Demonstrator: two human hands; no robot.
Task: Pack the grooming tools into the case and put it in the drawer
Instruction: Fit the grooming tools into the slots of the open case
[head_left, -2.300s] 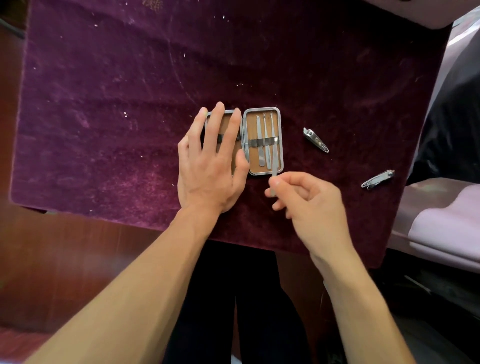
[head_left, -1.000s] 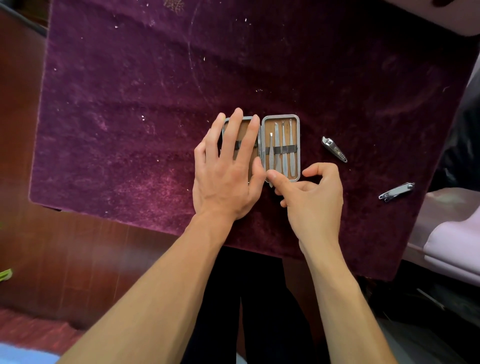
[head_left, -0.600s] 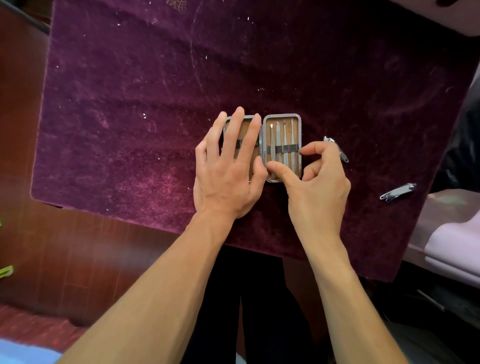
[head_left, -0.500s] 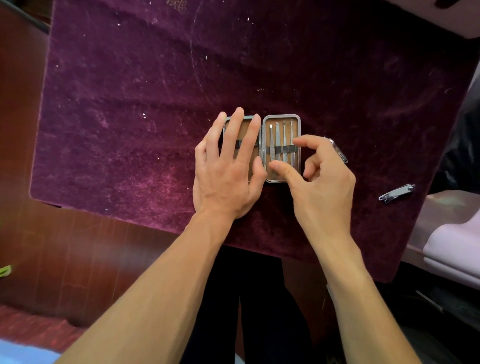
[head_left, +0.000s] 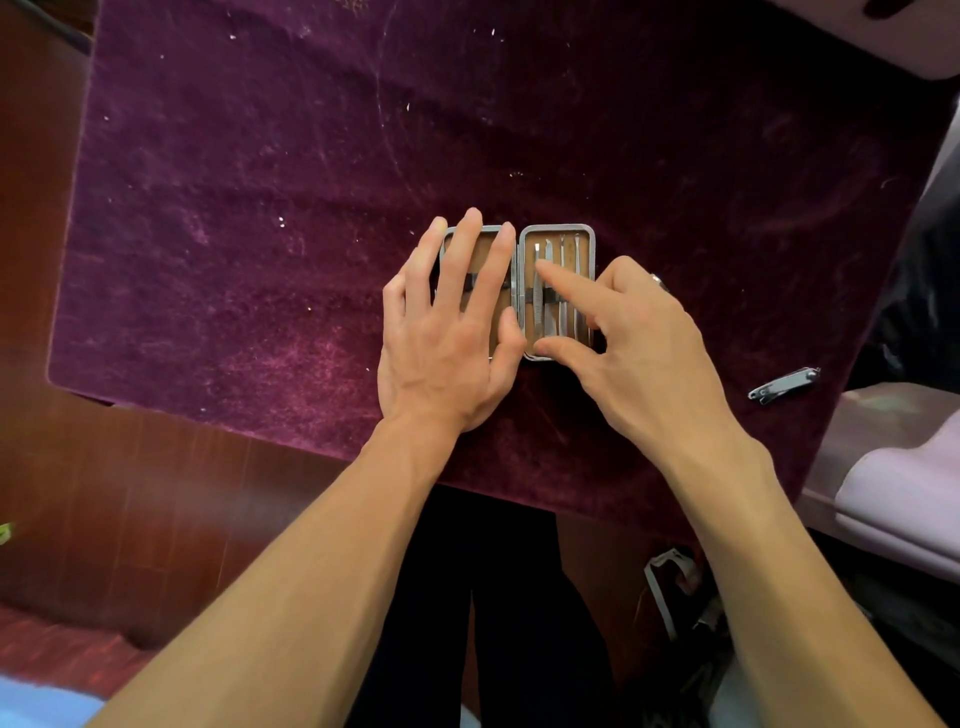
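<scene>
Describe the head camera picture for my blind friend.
A left hand lies flat on one half of an open silver metal case, while the right hand rests a forefinger on slim steel tools strapped in the other half. A silver nail clipper lies on the purple velvet cloth.

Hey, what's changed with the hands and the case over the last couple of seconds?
The right hand slid the slim tool it pinched into the right half of the case, let go, and moved its index finger up onto the packed tools. The left hand stayed flat on the left half, and the nail clipper stayed on the cloth.
</scene>
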